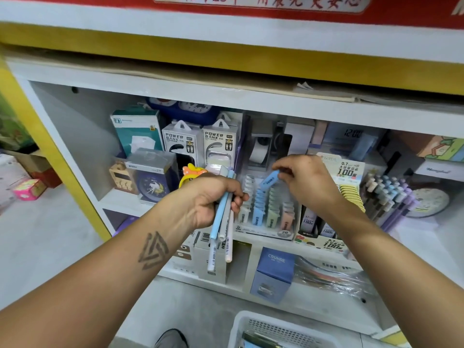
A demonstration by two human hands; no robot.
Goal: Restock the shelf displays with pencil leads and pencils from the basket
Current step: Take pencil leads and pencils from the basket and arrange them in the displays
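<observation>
Blue lead tube [270,180] pinched at its upper end between thumb and fingertips of right hand [309,183], tilted, lower end just above the blue row of the lead display rack [267,217]. Rack stands on the white shelf [120,200]; rows of white, blue, green and pink tubes, front label reads "2B". Left hand [212,199] curled tight round a bundle of tubes [223,222], blue, grey and white, hanging roughly upright, lower ends below the fist, just left of the rack. Right of the rack: yellow lead cases [351,194], then a pencil display [388,197] in grey, blue and purple. Behind: two "POWER BANK" boxes [200,144]. White basket [253,325] at bottom edge, contents unclear.
</observation>
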